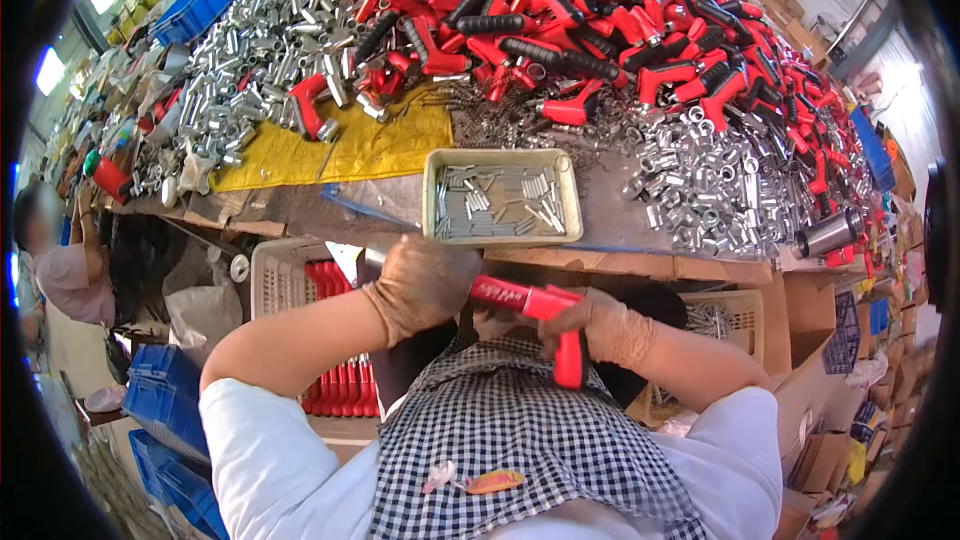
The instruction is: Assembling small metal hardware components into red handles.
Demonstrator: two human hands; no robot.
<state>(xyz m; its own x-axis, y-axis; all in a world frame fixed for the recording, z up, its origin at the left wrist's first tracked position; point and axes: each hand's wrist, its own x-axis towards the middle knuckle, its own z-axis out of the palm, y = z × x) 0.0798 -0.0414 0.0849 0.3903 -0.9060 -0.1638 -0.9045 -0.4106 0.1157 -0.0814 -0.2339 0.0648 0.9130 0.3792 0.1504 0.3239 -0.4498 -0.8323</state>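
Note:
A red pistol-shaped tool body lies crosswise in front of my apron, its handle pointing down. My right hand, in a worn brownish glove, is wrapped round the bend where handle and barrel meet. Closed over the left end of the barrel is my left hand, gloved alike, which hides that end. A bit of shiny metal shows beyond its knuckles; whether it belongs to the tool is unclear. Just past my hands, a cream tray on the bench holds many small metal pins.
Red-and-black pistol-shaped bodies are heaped across the bench. Silver metal sleeves pile up left, shorter silver fittings right. Below the bench edge, a crate holds red parts. Blue bins stand lower left. Another person sits far left.

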